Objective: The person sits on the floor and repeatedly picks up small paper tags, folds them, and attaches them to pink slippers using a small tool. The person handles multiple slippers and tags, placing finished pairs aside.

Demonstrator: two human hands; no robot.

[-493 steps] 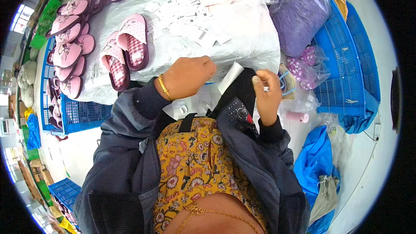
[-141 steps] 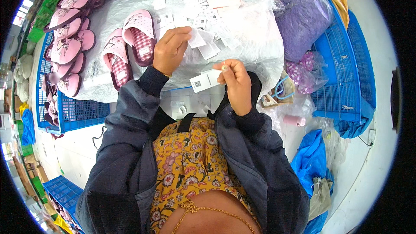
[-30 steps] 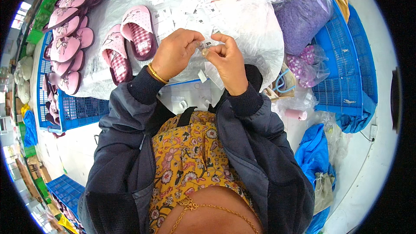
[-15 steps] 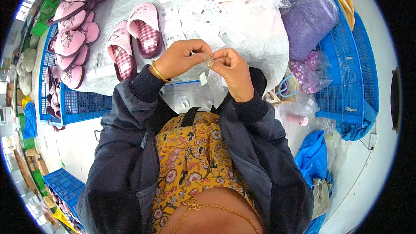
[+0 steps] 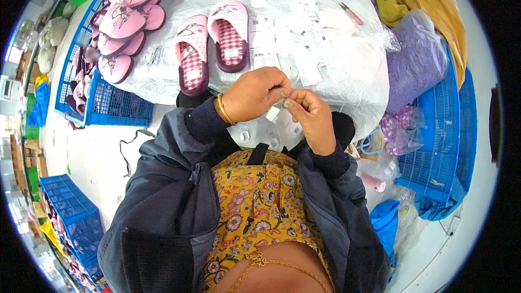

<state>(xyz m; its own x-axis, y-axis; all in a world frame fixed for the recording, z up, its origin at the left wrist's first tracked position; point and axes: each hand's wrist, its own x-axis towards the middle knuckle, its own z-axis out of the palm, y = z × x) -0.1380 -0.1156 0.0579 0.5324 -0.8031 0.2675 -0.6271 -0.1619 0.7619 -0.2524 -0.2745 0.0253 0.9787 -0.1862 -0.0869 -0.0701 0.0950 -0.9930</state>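
My left hand and my right hand meet fingertip to fingertip just off the near edge of the table. Both are closed in a pinch. Whatever lies between the fingertips is too small to make out. Small white tags show just below the hands; whether they hang from my fingers I cannot tell. Beyond my left hand lie two pink slippers with checked insoles, a left one and a right one, toes pointing away. White paper labels are spread on the table past my hands.
Stacked pink slippers stand at the table's left, by a blue crate. Small red-handled snippers lie at the far right of the plastic-covered table. A purple bagged bundle and blue baskets are on the right.
The view has swung, so the table, slippers and hands appear farther right. My hands stay together in a pinch, and the thin line seen between the fingertips earlier no longer shows clearly.
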